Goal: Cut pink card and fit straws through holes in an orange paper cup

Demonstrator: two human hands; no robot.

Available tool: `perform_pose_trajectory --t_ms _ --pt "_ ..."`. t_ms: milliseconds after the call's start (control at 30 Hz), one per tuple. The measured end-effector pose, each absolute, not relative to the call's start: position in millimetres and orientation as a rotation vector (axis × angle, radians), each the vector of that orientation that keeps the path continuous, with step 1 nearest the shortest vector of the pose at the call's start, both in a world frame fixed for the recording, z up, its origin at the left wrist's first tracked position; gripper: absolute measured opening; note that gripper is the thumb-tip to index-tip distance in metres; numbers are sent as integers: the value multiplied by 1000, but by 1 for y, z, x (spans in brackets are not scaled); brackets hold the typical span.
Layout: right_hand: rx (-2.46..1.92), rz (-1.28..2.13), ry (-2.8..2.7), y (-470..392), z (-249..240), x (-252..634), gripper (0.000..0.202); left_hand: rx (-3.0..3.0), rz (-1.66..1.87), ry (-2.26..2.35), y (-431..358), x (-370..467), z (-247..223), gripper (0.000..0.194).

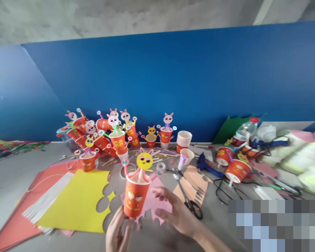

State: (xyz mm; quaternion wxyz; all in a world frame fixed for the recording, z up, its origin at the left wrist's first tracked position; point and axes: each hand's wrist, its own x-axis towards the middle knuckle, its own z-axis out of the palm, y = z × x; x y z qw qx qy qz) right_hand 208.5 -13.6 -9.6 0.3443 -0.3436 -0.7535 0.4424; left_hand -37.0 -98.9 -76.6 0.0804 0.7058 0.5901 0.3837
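Observation:
An orange paper cup [136,197] stands upright in my left hand [118,229], whose fingers hold it near its base. From the cup rises a round yellow face [144,160] with pink ears, on a pale stick, with pink arms ending in small discs. Just right of the cup is my right hand [173,211], its fingers apart and nothing between them. Beneath lies pink cut paper [157,187]. Yellow paper [78,203] with round cutouts is at the left.
Decorated cups [117,140] cluster at the back left. White cups [184,138] are stacked at the back centre. Black scissors [193,208] lie on the right, near a blue glue gun [208,167] with cables. A bottle [249,129] and plastic bags [299,150] stand farther right.

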Motion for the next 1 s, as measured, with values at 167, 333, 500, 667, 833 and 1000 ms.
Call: perform_pose_trajectory --t_ms 167,333,500,667,833,1000 --pt "-667 1416 -1608 -31 15 196 54 1700 1551 1596 -85 24 -83 33" --pt "-678 1419 -1456 -32 6 196 31 1498 1561 1426 -83 35 -62 50" --pt "-676 1429 -1427 -29 1 189 30 1315 1414 995 -67 24 -27 71" --pt "-787 1386 -1432 -32 -5 187 36 1025 1305 918 -54 34 -14 64" --pt "-983 1279 -1332 -51 -30 185 47 840 1414 922 -51 44 -9 58" --pt "-1044 1335 -1506 -65 -50 171 47 805 1392 939 -52 49 -6 50"
